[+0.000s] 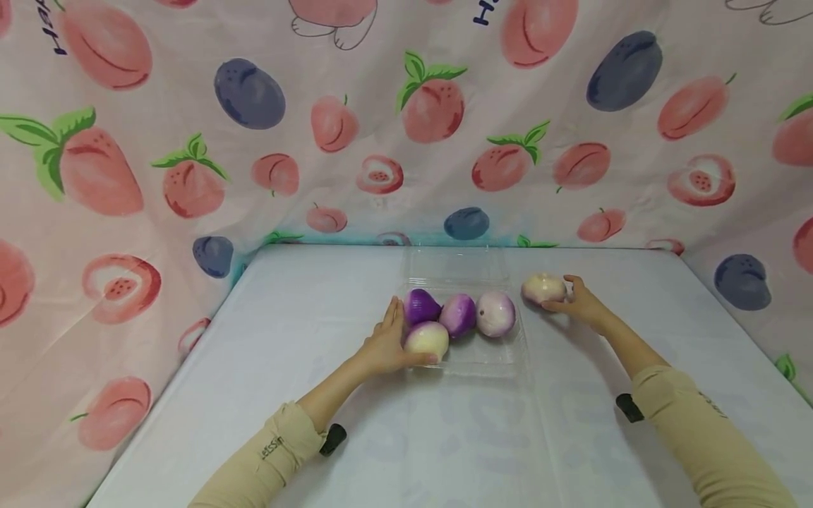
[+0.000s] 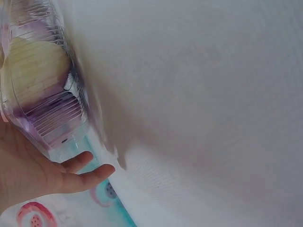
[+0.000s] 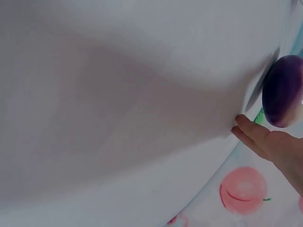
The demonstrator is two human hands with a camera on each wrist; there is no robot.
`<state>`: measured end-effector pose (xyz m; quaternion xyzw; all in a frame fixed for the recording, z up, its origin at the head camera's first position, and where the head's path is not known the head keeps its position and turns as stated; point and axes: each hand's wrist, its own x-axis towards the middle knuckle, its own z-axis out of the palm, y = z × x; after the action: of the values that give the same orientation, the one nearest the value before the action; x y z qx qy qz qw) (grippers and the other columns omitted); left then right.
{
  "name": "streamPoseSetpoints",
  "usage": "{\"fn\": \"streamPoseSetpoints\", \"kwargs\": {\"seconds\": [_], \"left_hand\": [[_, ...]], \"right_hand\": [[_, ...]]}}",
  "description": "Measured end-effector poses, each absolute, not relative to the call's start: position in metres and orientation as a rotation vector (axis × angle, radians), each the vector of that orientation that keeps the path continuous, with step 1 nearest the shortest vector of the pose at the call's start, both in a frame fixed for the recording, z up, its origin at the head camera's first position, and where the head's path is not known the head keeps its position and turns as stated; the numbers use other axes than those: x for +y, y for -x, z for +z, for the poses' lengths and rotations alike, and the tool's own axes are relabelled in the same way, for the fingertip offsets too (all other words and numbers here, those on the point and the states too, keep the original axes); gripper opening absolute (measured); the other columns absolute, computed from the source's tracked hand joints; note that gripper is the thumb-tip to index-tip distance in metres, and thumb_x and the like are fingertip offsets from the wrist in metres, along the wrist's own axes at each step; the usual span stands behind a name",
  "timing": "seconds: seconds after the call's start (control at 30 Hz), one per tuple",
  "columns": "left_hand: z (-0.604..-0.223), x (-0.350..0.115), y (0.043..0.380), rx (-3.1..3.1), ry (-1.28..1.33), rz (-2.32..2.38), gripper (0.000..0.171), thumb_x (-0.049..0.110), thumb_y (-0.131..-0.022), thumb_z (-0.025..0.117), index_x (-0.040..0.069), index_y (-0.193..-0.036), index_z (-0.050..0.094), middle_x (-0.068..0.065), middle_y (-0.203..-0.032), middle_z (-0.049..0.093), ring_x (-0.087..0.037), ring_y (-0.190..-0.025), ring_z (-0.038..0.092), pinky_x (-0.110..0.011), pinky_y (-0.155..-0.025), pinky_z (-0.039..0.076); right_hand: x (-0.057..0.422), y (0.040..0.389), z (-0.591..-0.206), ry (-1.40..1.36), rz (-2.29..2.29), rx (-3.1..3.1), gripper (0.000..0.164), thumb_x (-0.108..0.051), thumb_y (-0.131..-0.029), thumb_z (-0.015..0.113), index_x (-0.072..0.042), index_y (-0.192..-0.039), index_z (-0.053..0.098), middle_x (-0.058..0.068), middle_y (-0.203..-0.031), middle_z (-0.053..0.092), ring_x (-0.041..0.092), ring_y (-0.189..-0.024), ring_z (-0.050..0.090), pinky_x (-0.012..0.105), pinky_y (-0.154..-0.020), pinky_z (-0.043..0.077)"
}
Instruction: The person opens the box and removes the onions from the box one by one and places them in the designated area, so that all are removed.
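Sleeves point(image 1: 705, 430) nearest, onion point(image 1: 540, 287) pinched in R grip point(image 1: 586, 305), L grip point(image 1: 384, 348) spread on clr. box point(image 1: 485, 353).

Fruit-print cloth point(image 1: 375, 77) around a white table point(image 1: 254, 353) makes this a curtained-off nook, room type unclear.

Arms point(image 1: 336, 390) forward; hands point(image 1: 386, 347) point(image 1: 581, 303) well apart

White table point(image 1: 470, 437); behind and beside it, pale cloth point(image 1: 381, 70) printed with fruit.
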<state>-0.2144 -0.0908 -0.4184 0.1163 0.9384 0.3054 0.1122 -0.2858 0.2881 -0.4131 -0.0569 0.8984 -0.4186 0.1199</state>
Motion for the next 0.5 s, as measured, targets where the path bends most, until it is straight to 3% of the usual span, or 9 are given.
{"fn": "streamPoseSetpoints", "kwargs": {"seconds": [0.5], "left_hand": [[-0.4203, -0.0922, 0.2165, 2.758, -0.345, 0.891, 0.127, 0.067, -0.067, 0.071, 0.005, -0.151, -0.002, -0.009, -0.16, -0.009, -0.046, -0.139, 0.021, -0.07, -0.1, 0.027]], "right_hand": [[0.2862, 0.2813, -0.4105, 0.169, -1.234, 2.834, 0.076, -0.023, -0.09, 0.06, 0.014, -0.141, 0.017, 0.046, -0.138, 0.025, 0.06, -0.125, 0.028, 0.063, -0.103, 0.028]]}}
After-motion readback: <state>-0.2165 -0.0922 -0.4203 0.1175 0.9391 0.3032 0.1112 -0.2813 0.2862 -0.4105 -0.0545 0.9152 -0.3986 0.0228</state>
